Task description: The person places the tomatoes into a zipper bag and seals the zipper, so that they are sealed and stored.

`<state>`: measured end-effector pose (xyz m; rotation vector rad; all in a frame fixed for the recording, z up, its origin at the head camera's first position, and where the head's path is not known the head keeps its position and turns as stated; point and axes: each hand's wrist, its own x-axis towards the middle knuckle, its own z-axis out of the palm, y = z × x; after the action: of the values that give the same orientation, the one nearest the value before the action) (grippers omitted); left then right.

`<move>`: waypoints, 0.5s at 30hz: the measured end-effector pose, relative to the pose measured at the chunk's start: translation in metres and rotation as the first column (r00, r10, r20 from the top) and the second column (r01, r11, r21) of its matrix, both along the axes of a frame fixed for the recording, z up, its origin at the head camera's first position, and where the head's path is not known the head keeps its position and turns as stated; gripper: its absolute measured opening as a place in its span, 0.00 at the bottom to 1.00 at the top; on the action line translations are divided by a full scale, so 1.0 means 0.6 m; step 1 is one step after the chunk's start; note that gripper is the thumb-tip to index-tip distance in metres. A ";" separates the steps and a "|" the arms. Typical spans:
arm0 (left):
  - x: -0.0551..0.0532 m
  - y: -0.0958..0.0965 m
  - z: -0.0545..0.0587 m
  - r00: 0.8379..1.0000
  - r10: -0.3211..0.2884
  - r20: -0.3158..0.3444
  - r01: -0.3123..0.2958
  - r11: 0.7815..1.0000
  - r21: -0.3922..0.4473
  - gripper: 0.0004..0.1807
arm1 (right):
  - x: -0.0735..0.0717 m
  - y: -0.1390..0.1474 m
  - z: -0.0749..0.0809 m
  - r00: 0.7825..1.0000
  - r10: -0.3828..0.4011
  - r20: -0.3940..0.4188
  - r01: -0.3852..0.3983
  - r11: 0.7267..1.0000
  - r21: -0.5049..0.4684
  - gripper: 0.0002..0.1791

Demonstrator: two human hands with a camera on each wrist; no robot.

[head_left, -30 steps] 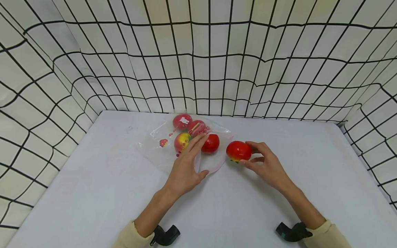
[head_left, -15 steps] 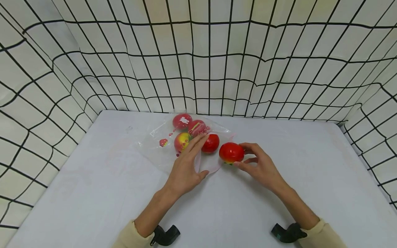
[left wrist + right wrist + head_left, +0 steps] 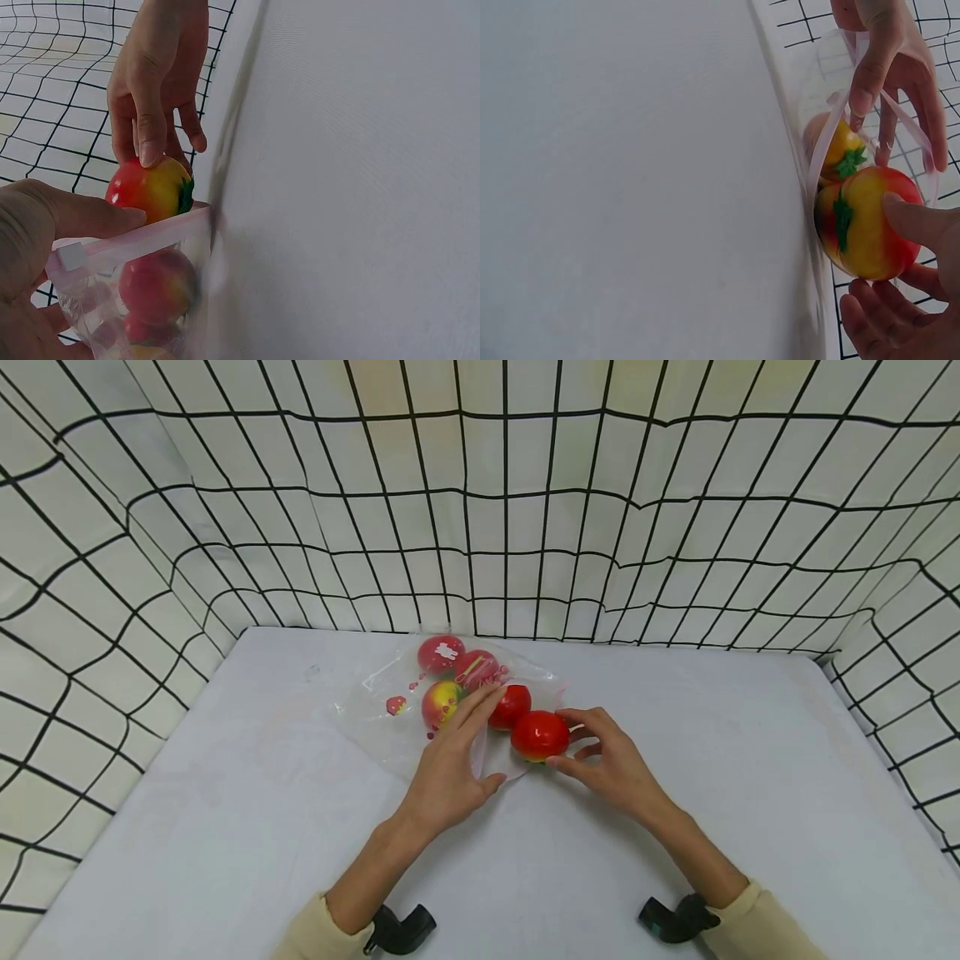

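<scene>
The right hand (image 3: 611, 760) is gripping a fruit (image 3: 540, 735) from its right side, thumb pressing the near side and fingertips curving round the far side; the fruit is sitting right at the open mouth of a clear bag (image 3: 378, 735), and its leafy green end is pointing back toward the person, with the glossy red side facing up and away; its long axis is running pretty much side to side in the head view; the left hand (image 3: 446, 777) is lying over the bag, fingers stretched out rather than curled, thumb standing apart and touching the pink rim (image 3: 150, 236); four more fruits (image 3: 441, 654) are lying inside the bag, leftward of and beyond the one being gripped; one red one is showing just beside it, though I can't tell if they're touching; the bag is lying toward the far edge of a white table (image 3: 225, 777); a black net (image 3: 506, 496) is hanging behind; both beige sleeves (image 3: 322, 935) are showing at the bottom.
</scene>
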<state>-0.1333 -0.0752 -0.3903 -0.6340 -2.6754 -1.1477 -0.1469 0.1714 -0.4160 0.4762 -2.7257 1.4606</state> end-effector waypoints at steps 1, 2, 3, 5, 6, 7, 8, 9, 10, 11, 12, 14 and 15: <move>0.000 0.000 0.000 1.000 -0.004 -0.002 0.004 1.000 -0.001 0.59 | 0.000 -0.002 0.000 1.000 -0.002 -0.005 0.002 1.000 0.004 0.40; 0.000 0.000 0.000 1.000 -0.007 -0.004 0.007 1.000 -0.003 0.59 | -0.001 -0.004 0.000 1.000 -0.004 -0.009 0.004 1.000 0.008 0.39; 0.001 0.000 -0.001 1.000 -0.009 -0.007 0.009 1.000 -0.006 0.59 | -0.002 -0.007 -0.001 1.000 -0.005 -0.015 0.005 1.000 0.011 0.39; 0.001 0.000 -0.001 1.000 -0.012 -0.010 0.012 1.000 -0.010 0.59 | -0.003 -0.011 -0.002 1.000 -0.007 -0.022 0.008 1.000 0.013 0.39; 0.001 0.000 -0.001 1.000 -0.012 -0.012 0.012 1.000 -0.012 0.58 | -0.004 -0.014 -0.002 1.000 -0.010 -0.024 0.010 1.000 0.014 0.39; 0.002 0.000 -0.001 1.000 -0.012 -0.013 0.012 1.000 -0.012 0.58 | -0.005 -0.017 -0.003 1.000 -0.014 -0.023 0.014 1.000 0.014 0.39; 0.002 0.000 -0.001 1.000 -0.012 -0.013 0.012 1.000 -0.012 0.58 | -0.005 -0.019 -0.004 1.000 -0.017 -0.023 0.017 1.000 0.014 0.39; 0.002 0.000 -0.001 1.000 -0.014 -0.013 0.014 1.000 -0.012 0.58 | -0.006 -0.022 -0.004 1.000 -0.022 -0.023 0.022 1.000 0.011 0.39; 0.002 0.000 -0.001 1.000 -0.016 -0.014 0.016 1.000 -0.010 0.58 | -0.006 -0.024 -0.004 0.999 -0.025 -0.024 0.025 1.000 0.009 0.39; 0.002 0.000 -0.001 1.000 -0.018 -0.015 0.018 1.000 -0.010 0.58 | -0.006 -0.026 -0.004 0.999 -0.031 -0.024 0.031 0.999 0.008 0.38; 0.002 0.000 -0.001 1.000 -0.021 -0.017 0.021 1.000 -0.009 0.58 | -0.006 -0.028 -0.005 0.999 -0.035 -0.028 0.035 0.999 0.008 0.38; 0.002 0.000 -0.001 1.000 -0.023 -0.018 0.023 1.000 -0.012 0.59 | -0.006 -0.032 -0.005 0.998 -0.043 -0.036 0.044 0.999 0.011 0.37; 0.002 0.000 -0.001 1.000 -0.024 -0.019 0.024 1.000 -0.014 0.59 | -0.005 -0.035 -0.004 0.998 -0.048 -0.039 0.049 0.999 0.012 0.37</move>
<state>-0.1319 -0.0751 -0.3909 -0.6779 -2.6692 -1.1240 -0.1502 0.1505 -0.4186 0.4306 -2.6989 1.4084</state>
